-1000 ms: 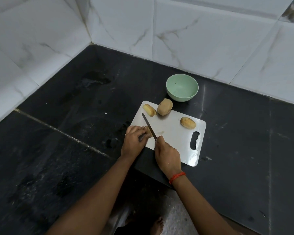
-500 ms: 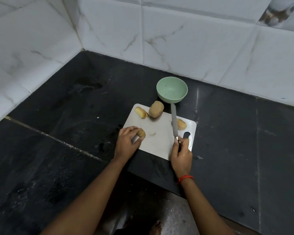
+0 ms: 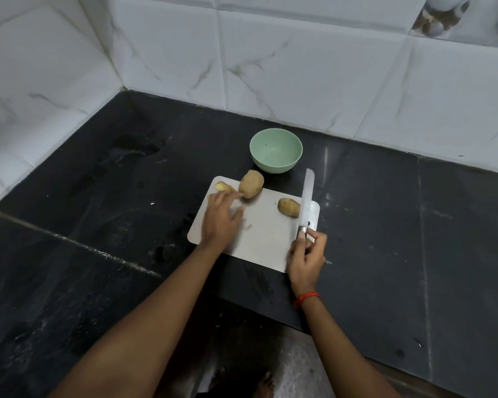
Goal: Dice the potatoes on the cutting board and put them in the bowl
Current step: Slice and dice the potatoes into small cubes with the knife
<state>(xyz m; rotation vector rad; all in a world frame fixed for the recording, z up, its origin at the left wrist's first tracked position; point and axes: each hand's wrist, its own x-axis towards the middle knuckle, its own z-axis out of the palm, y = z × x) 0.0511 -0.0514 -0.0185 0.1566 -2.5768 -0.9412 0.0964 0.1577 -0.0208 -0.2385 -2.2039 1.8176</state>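
On the white cutting board (image 3: 265, 239), the left hand (image 3: 220, 219) lies blurred with fingers stretched out and loosely spread. Its tips are at the cut potato piece (image 3: 223, 187) in the board's far-left corner, beside the large potato (image 3: 251, 184) on the far edge. The right hand (image 3: 306, 259) grips the handle of the knife (image 3: 306, 199), whose blade runs along the board's right edge past the small potato (image 3: 289, 207), with its tip beyond the far edge near the green bowl (image 3: 275, 150). The board's middle is open, with dark countertop (image 3: 414, 225) on either side.
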